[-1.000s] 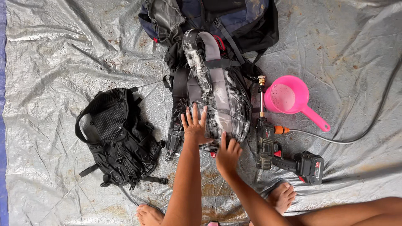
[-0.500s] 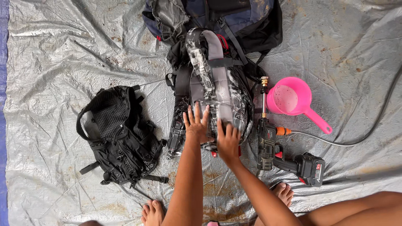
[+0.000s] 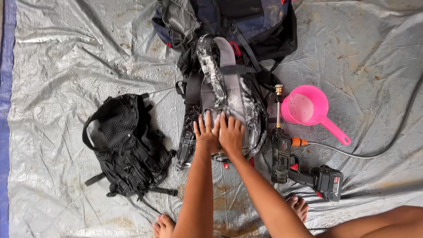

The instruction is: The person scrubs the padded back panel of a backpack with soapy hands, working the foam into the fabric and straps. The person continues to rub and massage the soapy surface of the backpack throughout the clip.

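Both hands are pressed flat, fingers spread and nothing clasped in either grip, on the lower end of a wet grey-and-black backpack [image 3: 229, 101] — the left hand [image 3: 206, 134] and the right hand [image 3: 231, 134] side by side and touching. The pack is laid on a grey tarpaulin [image 3: 66, 57], its long axis running straight away from the hands toward a dark blue bag [image 3: 246, 22] at its far end. A black mesh backpack [image 3: 125, 145] is seen to the left — a cordless spray gun [image 3: 291, 163] and a pink scoop [image 3: 308, 110] to the right, nearer the right hand.
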